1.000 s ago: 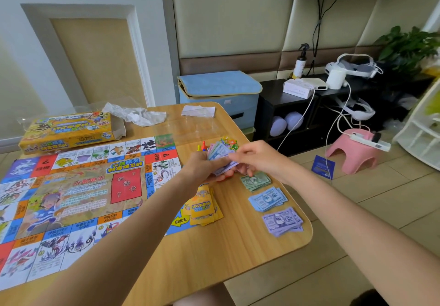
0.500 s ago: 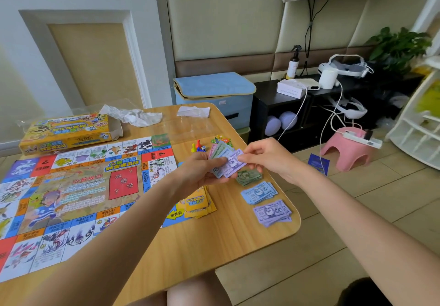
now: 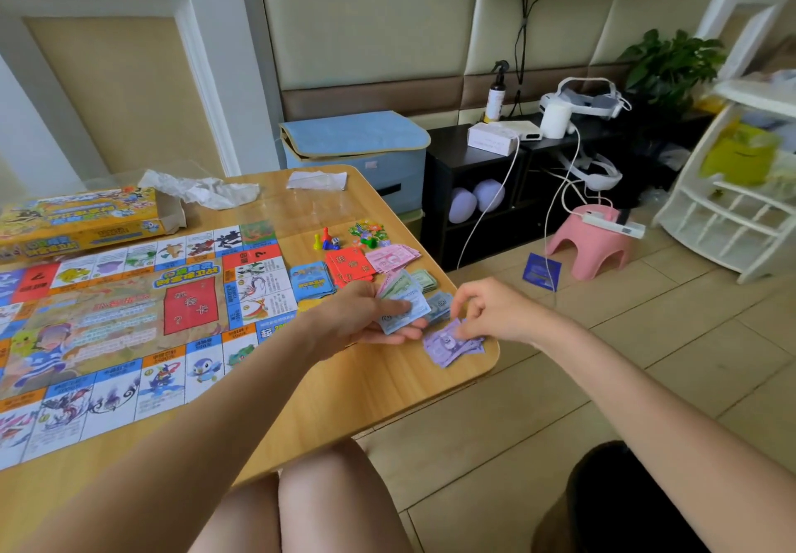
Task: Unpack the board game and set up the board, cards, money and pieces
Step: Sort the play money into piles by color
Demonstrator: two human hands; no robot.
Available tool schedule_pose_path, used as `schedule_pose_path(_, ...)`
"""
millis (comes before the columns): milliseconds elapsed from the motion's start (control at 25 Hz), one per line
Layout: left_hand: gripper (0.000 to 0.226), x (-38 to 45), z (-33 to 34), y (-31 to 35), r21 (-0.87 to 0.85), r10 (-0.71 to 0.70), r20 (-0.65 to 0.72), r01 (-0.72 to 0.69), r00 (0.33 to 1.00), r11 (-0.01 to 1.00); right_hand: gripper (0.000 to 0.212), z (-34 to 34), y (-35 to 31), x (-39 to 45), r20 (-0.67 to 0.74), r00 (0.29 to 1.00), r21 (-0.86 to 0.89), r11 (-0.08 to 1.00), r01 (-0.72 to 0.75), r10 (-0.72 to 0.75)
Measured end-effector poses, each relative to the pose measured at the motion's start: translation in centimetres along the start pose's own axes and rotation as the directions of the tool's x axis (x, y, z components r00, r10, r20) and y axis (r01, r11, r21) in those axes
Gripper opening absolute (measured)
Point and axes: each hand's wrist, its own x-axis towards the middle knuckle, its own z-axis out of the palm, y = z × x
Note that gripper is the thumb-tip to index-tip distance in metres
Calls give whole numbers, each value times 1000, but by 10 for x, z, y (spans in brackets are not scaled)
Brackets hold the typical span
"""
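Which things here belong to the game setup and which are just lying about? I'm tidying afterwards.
Game setup: board; game box; blue cards; red cards; pink notes; purple notes; pawns; notes held in left hand.

Lying about: crumpled wrapper; spray bottle; pink stool; plant.

A crumpled wrapper lies near the table's far edge. A pink stool and a blue storage box stand on the floor

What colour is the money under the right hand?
Purple. The pile lies at the table's edge under the right hand, clearest in the head view.
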Motion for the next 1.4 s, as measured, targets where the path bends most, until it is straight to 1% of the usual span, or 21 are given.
schedule_pose_path(40, 10, -1, 2, 0, -4, -5, -13, 5, 1000, 1000, 19, 4, 2, -1, -5, 1000, -64, 998, -7, 6)
schedule_pose_path(120, 9, -3, 3, 0, -6, -3, -51, 3, 999, 1000, 22, 7, 2, -3, -27, 1000, -106, 994, -10, 7)
schedule_pose_path(160, 9, -4, 2, 0, -6, -1, -71, 0, 997, 1000, 21, 6, -1, -2, -53, 999, -81, 997, 4, -8)
schedule_pose_path(280, 14, -4, 1, 2, -6, 13, -104, -13, 994, 1000, 13, -2, -19, -1, -154, 985, 104, 991, 88, -71)
schedule_pose_path(400, 11, -3, 1, 5, 6, 48, -83, -47, 995, 999, 9, 0, -35, 5, -132, 982, 117, 982, 148, -133)
schedule_pose_path(480, 16, -2, -3, 7, -44, 83, -103, -87, 991, 995, 6, 3, -39, 10, -192, 973, 156, 975, 157, -126)
schedule_pose_path(560, 20, -3, -11, 10, -104, 98, -163, -116, 982, 988, 6, -4, -36, 16, -233, 970, 204, 972, 117, -68)
schedule_pose_path(640, 20, -4, -21, 9, -69, 106, -196, -121, 975, 990, 8, -12, -29, 19, -167, 986, 142, 989, 34, -10)
schedule_pose_path(720, 18, -6, -27, 6, -4, 112, -190, -115, 975, 993, 10, -13, -21, 24, -95, 994, -14, 998, -63, 62)
schedule_pose_path(800, 15, -5, -28, 2, 35, 105, -188, -100, 977, 994, 14, -7, -15, 30, -104, 990, -181, 977, -116, 98)
schedule_pose_path(840, 14, -5, -26, 2, 44, 99, -189, -92, 977, 995, 15, -5, -13, 32, -122, 988, -236, 964, -126, 99)
schedule_pose_path(960, 10, -1, -25, 3, 51, 88, -204, -80, 975, 996, 20, -7, -17, 32, -177, 982, -342, 932, -124, 66)
schedule_pose_path(1000, 10, -1, -24, 4, 57, 88, -205, -78, 975, 995, 23, -9, -21, 32, -212, 977, -325, 940, -103, 34)
schedule_pose_path(1040, 9, 0, -24, 4, 65, 93, -204, -81, 975, 995, 26, -12, -25, 32, -239, 971, -256, 965, -60, -3)
schedule_pose_path(1080, 9, 1, -22, 6, 67, 101, -199, -89, 975, 994, 29, -13, -31, 32, -232, 972, -137, 991, 5, -37)
schedule_pose_path(1160, 10, 2, -19, 8, 52, 121, -186, -113, 975, 992, 29, -10, -44, 29, -111, 988, 122, 986, 116, -102)
schedule_pose_path(1200, 12, 3, -17, 9, 35, 131, -181, -127, 975, 991, 24, -6, -49, 28, -63, 989, 183, 973, 141, -131)
schedule_pose_path(1240, 17, 3, -16, 10, 7, 137, -178, -138, 974, 990, 19, -3, -52, 29, -53, 987, 209, 965, 159, -151)
schedule_pose_path(1280, 23, 5, -16, 11, -37, 136, -179, -145, 974, 989, 17, 0, -53, 30, -77, 985, 226, 960, 168, -154)
schedule_pose_path(1360, 29, 6, -17, 13, -116, 134, -179, -157, 975, 981, 22, 3, -52, 34, -155, 980, 278, 946, 164, -124)
schedule_pose_path(1400, 28, 6, -19, 13, -114, 140, -188, -163, 972, 980, 25, 3, -51, 35, -182, 977, 295, 941, 166, -115)
